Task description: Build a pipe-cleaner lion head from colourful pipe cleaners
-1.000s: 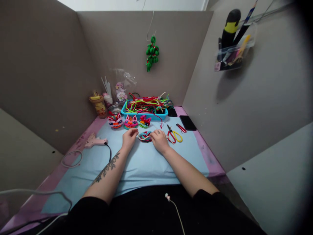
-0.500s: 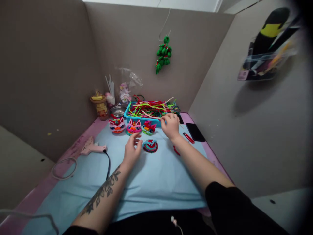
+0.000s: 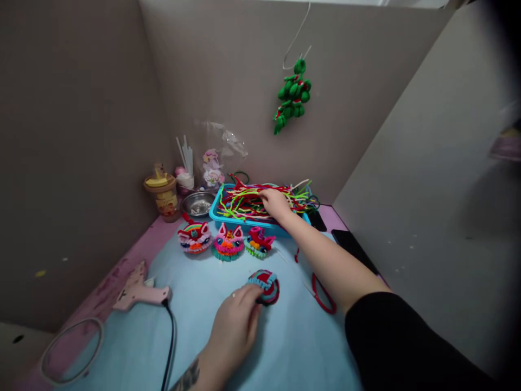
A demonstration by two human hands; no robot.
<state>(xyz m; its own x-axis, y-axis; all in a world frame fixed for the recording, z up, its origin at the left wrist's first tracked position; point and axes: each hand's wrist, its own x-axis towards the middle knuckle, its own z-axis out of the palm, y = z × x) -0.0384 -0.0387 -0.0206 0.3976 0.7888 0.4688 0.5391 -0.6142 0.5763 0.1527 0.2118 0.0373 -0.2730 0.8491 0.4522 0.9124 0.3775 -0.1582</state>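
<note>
My left hand [image 3: 238, 320] has its fingertips and thumb at the near-left edge of a round coiled pipe-cleaner piece [image 3: 273, 287] in red, teal and light blue, gripping it just above the blue cloth. Further back, my right hand [image 3: 275, 204] reaches over the blue tray [image 3: 232, 221]. Its fingers are drawn together among the heaped pipe cleaners [image 3: 248, 202], red, lime green, pale and dark. Whatever the fingertips pinch is hidden in the strands. Three fuzzy animal heads line up before the tray: a red one [image 3: 195, 239], a pink one [image 3: 228, 243] and a magenta-and-green one [image 3: 259, 242].
A pink glue gun [image 3: 142, 293] with a black cord lies left. Red-handled scissors [image 3: 324, 296] rest under my right forearm, near a dark phone [image 3: 354, 250]. A metal bowl [image 3: 198, 204] and a tan cup [image 3: 161, 198] stand back left. Green pipe-cleaner decoration [image 3: 293, 95] hangs on the wall.
The view has turned and come closer to the table. My left hand has come onto the round coiled piece. My right hand has shifted from the tray's front right edge into the heap.
</note>
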